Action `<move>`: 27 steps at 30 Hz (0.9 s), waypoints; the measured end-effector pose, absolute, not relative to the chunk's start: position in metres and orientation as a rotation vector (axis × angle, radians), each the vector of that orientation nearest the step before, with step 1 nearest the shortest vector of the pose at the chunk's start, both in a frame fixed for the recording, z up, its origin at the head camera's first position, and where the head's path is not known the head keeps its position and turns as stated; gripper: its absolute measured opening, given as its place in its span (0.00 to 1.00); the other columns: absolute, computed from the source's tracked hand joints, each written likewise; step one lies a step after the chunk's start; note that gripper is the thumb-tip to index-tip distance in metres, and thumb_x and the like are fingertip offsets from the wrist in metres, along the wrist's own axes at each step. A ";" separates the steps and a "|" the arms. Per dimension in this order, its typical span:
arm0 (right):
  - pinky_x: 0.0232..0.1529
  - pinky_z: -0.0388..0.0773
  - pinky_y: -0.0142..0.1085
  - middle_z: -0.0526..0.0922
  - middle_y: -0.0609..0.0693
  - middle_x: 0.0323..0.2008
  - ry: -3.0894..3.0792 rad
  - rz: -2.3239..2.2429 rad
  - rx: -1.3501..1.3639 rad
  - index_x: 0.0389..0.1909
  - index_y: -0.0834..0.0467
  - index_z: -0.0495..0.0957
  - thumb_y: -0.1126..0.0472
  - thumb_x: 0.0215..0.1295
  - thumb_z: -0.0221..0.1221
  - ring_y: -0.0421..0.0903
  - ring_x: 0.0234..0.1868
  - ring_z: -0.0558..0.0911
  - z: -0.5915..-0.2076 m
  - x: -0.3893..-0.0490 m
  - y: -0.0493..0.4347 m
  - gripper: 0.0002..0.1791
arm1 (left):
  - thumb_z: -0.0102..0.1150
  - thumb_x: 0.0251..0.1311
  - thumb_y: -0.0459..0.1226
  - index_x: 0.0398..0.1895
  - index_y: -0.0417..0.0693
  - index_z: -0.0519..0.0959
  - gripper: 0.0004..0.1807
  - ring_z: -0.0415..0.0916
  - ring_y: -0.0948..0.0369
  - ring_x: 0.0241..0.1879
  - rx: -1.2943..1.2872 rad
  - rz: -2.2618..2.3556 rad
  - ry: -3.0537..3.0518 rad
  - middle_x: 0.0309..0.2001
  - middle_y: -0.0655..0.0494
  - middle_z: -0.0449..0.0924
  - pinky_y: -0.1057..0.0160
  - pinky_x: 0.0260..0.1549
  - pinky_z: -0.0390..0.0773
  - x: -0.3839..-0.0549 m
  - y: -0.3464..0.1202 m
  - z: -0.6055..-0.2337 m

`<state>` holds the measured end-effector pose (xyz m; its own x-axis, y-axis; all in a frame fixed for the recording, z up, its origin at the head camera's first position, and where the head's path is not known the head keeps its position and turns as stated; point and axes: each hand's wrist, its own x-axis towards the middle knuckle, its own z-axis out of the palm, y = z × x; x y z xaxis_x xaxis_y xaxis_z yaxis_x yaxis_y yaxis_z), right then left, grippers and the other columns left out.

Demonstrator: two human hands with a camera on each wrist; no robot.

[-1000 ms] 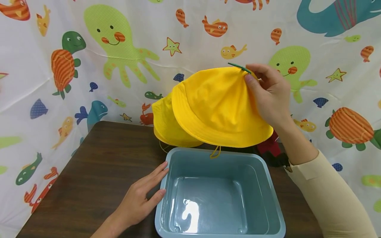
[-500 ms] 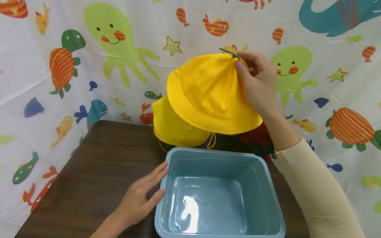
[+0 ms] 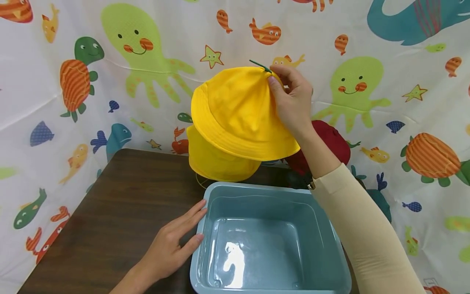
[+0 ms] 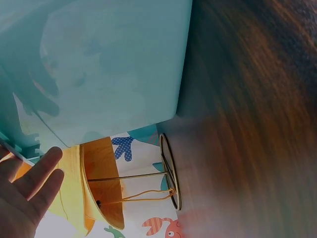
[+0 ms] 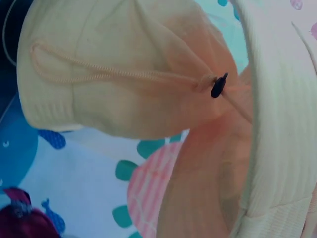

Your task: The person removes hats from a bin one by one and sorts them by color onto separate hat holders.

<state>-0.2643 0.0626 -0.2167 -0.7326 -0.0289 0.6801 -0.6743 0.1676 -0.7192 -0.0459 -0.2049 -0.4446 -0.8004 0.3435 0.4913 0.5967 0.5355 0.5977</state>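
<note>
A yellow bucket hat (image 3: 238, 114) with a green stem (image 3: 260, 65) on top hangs by its crown from my right hand (image 3: 293, 96), which pinches it between thumb and fingers. Behind and below it, a second yellow hat (image 3: 216, 163) sits on a wire stand (image 4: 171, 173); the upper hat overlaps part of it. In the right wrist view, a cord with a dark toggle (image 5: 218, 86) shows by the brim. My left hand (image 3: 167, 245) rests with extended fingers against the left rim of a blue-grey plastic bin (image 3: 211, 216).
A dark red cap (image 3: 332, 143) stands behind my right forearm, partly hidden. Further right, a dark teal thing (image 3: 380, 202) shows past the sleeve. The dark wooden table (image 3: 110, 220) extends left of the bin, and a printed sea-animal curtain (image 3: 235, 24) hangs behind.
My right hand has lifted the hat a little and carried it left, over the second yellow hat. The red cap has come into view. My left hand has stayed at the bin.
</note>
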 end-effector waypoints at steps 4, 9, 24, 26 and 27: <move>0.45 0.77 0.31 0.84 0.56 0.48 -1.926 1.605 0.659 0.55 0.68 0.83 0.68 0.75 0.61 0.44 0.42 0.79 -0.224 -0.268 0.057 0.12 | 0.68 0.64 0.32 0.77 0.46 0.71 0.36 0.69 0.58 0.73 -0.777 -1.128 -2.470 0.79 0.53 0.65 0.73 0.68 0.63 -0.046 -0.205 -0.444; 0.47 0.77 0.31 0.84 0.58 0.50 -1.935 1.592 0.664 0.55 0.69 0.83 0.68 0.75 0.61 0.43 0.44 0.79 -0.234 -0.273 0.050 0.13 | 0.68 0.64 0.32 0.77 0.47 0.71 0.36 0.69 0.58 0.73 -0.774 -1.121 -2.472 0.79 0.53 0.65 0.72 0.68 0.63 -0.046 -0.205 -0.444; 0.53 0.78 0.30 0.84 0.57 0.54 -2.077 1.595 0.631 0.59 0.67 0.81 0.67 0.76 0.60 0.48 0.50 0.80 -0.263 -0.283 0.035 0.15 | 0.68 0.65 0.33 0.77 0.47 0.71 0.36 0.70 0.58 0.72 -0.768 -1.095 -2.484 0.78 0.53 0.66 0.71 0.67 0.65 -0.044 -0.205 -0.444; 0.53 0.78 0.31 0.83 0.57 0.55 -2.092 1.577 0.643 0.60 0.66 0.81 0.68 0.77 0.59 0.48 0.51 0.80 -0.265 -0.285 0.035 0.15 | 0.67 0.65 0.33 0.77 0.47 0.71 0.35 0.71 0.58 0.72 -0.769 -1.087 -2.485 0.78 0.53 0.66 0.70 0.67 0.66 -0.044 -0.205 -0.444; 0.54 0.78 0.31 0.83 0.56 0.56 -2.101 1.565 0.645 0.60 0.66 0.82 0.68 0.77 0.59 0.48 0.52 0.80 -0.267 -0.285 0.035 0.15 | 0.67 0.65 0.33 0.77 0.48 0.71 0.36 0.71 0.58 0.72 -0.768 -1.086 -2.487 0.78 0.53 0.66 0.70 0.67 0.66 -0.045 -0.205 -0.444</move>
